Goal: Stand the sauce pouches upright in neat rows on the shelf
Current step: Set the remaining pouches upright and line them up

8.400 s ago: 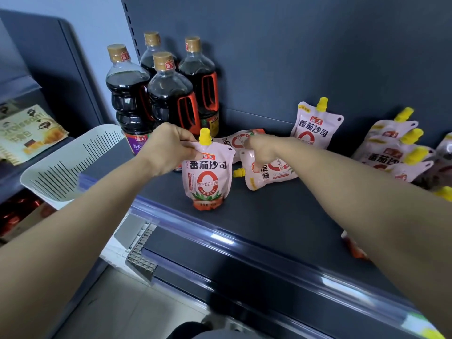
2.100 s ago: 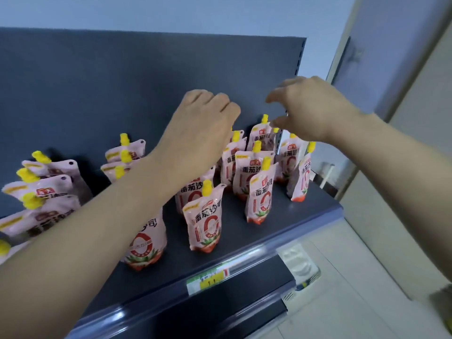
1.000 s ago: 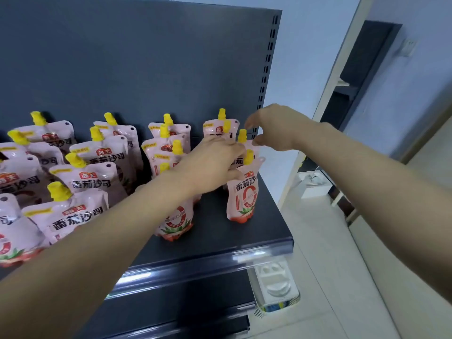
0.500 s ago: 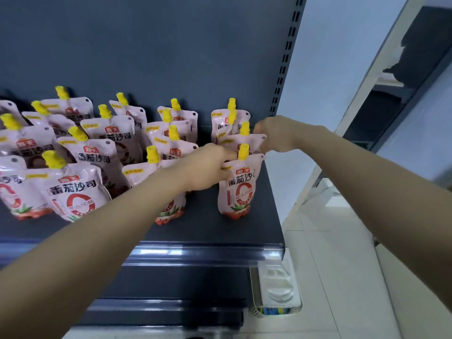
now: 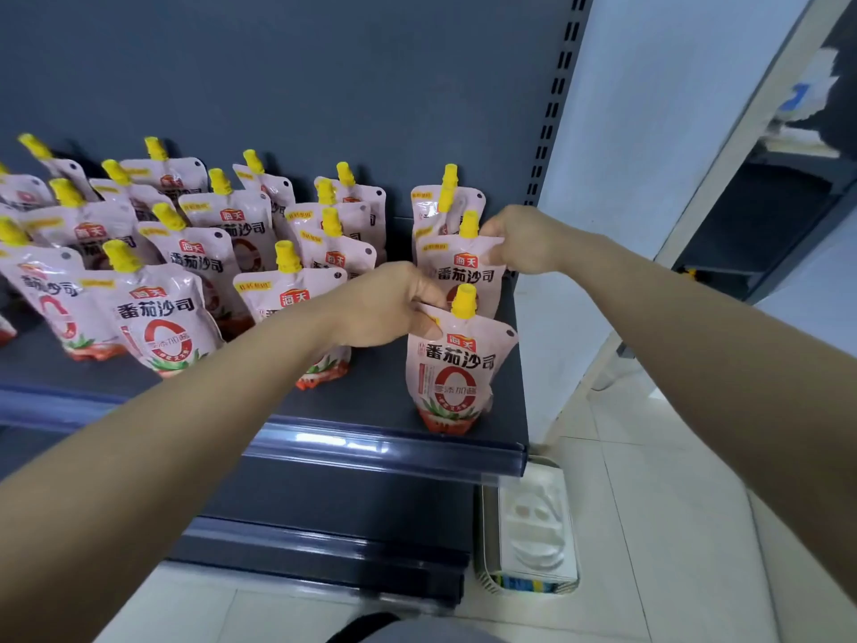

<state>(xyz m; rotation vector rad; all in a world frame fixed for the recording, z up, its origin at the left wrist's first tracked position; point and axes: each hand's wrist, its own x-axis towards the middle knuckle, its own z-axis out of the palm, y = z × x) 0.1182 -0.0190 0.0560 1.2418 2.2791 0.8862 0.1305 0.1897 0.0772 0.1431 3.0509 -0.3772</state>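
Several pink sauce pouches with yellow caps stand upright on the dark shelf (image 5: 380, 406). In the rightmost row, the front pouch (image 5: 457, 368) stands near the shelf's front edge, and my left hand (image 5: 387, 306) pinches its top left corner. Behind it stands the second pouch (image 5: 463, 266), whose top right corner is pinched by my right hand (image 5: 519, 241). A third pouch (image 5: 445, 201) stands at the back of that row. Left of it, other rows of pouches (image 5: 162, 313) stand, some leaning.
The shelf's right end (image 5: 521, 364) lies just beside the rightmost row, with a slotted upright (image 5: 554, 99) behind. Below on the tiled floor stands a tray with a white moulded insert (image 5: 533, 526). A lower shelf (image 5: 324, 540) juts out underneath.
The view has shifted to the shelf's right end. Both hands have closed on pouches in the rightmost row: left on the front one, right on the one behind.
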